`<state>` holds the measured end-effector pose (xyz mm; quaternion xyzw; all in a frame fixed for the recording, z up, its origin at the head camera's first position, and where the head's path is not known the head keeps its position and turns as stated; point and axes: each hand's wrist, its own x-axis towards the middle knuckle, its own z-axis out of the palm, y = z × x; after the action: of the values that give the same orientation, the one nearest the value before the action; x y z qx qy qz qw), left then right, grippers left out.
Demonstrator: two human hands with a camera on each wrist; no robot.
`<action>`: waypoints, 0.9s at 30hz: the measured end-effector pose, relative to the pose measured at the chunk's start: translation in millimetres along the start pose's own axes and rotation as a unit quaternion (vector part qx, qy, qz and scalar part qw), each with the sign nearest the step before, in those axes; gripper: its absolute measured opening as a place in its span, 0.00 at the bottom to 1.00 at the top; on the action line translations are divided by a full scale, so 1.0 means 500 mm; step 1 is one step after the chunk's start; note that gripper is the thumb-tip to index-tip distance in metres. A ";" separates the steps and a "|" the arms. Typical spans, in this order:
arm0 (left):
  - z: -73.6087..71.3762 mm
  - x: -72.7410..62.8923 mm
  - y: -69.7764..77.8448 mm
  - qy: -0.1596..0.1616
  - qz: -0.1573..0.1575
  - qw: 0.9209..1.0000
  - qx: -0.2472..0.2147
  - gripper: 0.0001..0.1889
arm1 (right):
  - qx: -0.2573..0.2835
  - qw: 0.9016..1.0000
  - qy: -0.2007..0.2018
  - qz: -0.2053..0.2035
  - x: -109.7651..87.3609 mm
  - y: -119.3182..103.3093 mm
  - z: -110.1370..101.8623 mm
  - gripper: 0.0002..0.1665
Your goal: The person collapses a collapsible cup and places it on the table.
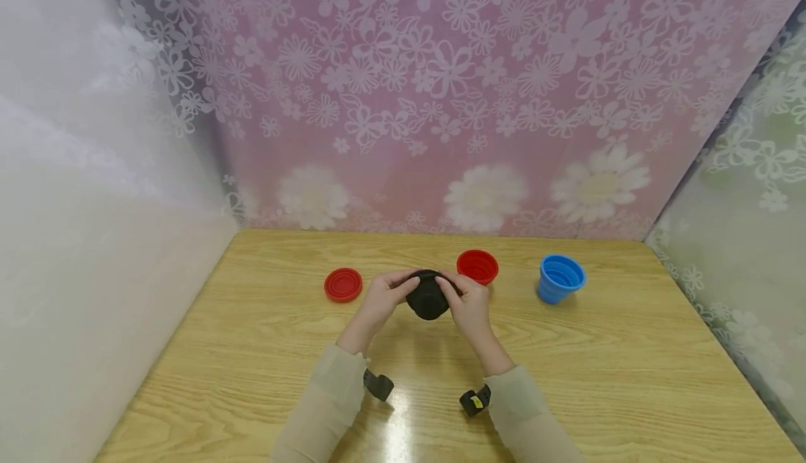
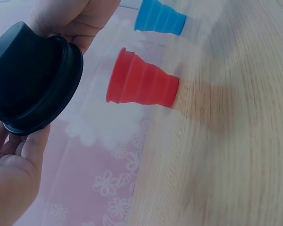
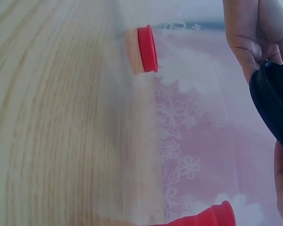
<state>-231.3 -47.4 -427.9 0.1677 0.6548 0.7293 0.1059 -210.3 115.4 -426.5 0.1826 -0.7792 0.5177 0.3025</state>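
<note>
A black collapsible cup (image 1: 428, 301) is held between both hands above the middle of the table. My left hand (image 1: 381, 299) grips its left edge, thumb on the near side. On the opposite edge, my right hand (image 1: 471, 305) grips it the same way. In the left wrist view the black cup (image 2: 28, 80) lies tilted, its narrower body standing out from a thick, wide rim. The right wrist view catches only part of the cup (image 3: 273, 101) at its edge. Just behind the right hand stands a red collapsible cup (image 1: 477, 267), extended.
To the left of the hands a red collapsible cup (image 1: 343, 285) lies folded flat. An extended blue collapsible cup (image 1: 560, 279) stands at the right. A flowered pink backdrop (image 1: 403, 99) rises behind the wooden table (image 1: 630, 351), with pale panels on both sides.
</note>
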 end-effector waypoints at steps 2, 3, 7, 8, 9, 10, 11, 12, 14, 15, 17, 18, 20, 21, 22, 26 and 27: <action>0.000 0.000 -0.001 0.002 0.001 1.000 -0.003 0.17 | 0.013 1.000 -0.016 0.019 0.001 -0.001 -0.003 0.10; 0.000 0.000 -0.001 0.004 0.001 1.000 -0.004 0.17 | 0.024 0.999 -0.025 0.032 0.002 0.000 -0.004 0.11; 0.002 0.000 -0.002 0.012 0.002 1.000 -0.009 0.17 | 0.074 0.989 -0.062 0.112 0.003 0.003 -0.009 0.12; 0.003 0.000 -0.003 0.014 0.003 1.000 -0.013 0.17 | 0.089 0.985 -0.071 0.133 0.003 0.006 -0.010 0.13; 0.002 0.002 -0.008 0.017 0.004 1.000 -0.017 0.18 | 0.102 0.979 -0.078 0.159 0.003 0.014 -0.010 0.14; 0.000 0.005 -0.014 0.020 0.007 1.000 -0.022 0.18 | 0.118 0.972 -0.085 0.186 0.003 0.022 -0.009 0.14; -0.001 0.008 -0.021 0.023 0.010 0.999 -0.027 0.18 | 0.135 0.964 -0.091 0.211 0.003 0.029 -0.009 0.15; -0.002 0.011 -0.026 0.028 0.012 0.999 -0.032 0.18 | 0.152 0.956 -0.098 0.231 0.003 0.036 -0.008 0.15; -0.005 0.016 -0.039 0.036 0.016 0.998 -0.040 0.18 | 0.189 0.938 -0.108 0.269 0.002 0.048 -0.007 0.17; -0.005 0.018 -0.043 0.039 0.016 0.998 -0.042 0.17 | 0.207 0.929 -0.112 0.286 0.002 0.051 -0.006 0.17; -0.004 0.018 -0.044 0.043 0.016 0.998 -0.042 0.17 | 0.242 0.914 -0.118 0.304 0.005 0.045 -0.008 0.18; -0.002 0.017 -0.043 0.044 0.013 0.998 -0.043 0.17 | 0.261 0.906 -0.121 0.311 0.006 0.043 -0.009 0.18; -0.001 0.018 -0.044 0.044 0.011 0.998 -0.045 0.17 | 0.298 0.890 -0.120 0.324 0.008 0.038 -0.010 0.16; 0.001 0.018 -0.043 0.046 0.010 0.998 -0.046 0.17 | 0.313 0.883 -0.118 0.329 0.010 0.036 -0.010 0.15; 0.002 0.018 -0.042 0.048 0.007 0.998 -0.047 0.17 | 0.328 0.877 -0.116 0.333 0.010 0.034 -0.011 0.14; 0.008 0.017 -0.034 0.055 -0.005 0.997 -0.060 0.17 | 0.360 0.859 -0.110 0.345 0.012 0.033 -0.011 0.09; 0.010 0.016 -0.029 0.058 -0.007 0.996 -0.061 0.17 | 0.363 0.858 -0.110 0.346 0.012 0.034 -0.011 0.09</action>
<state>-237.7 -38.2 -441.2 0.1137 0.6150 0.7758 0.0834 -223.2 127.3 -433.0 0.0534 -0.5768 0.8120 -0.0714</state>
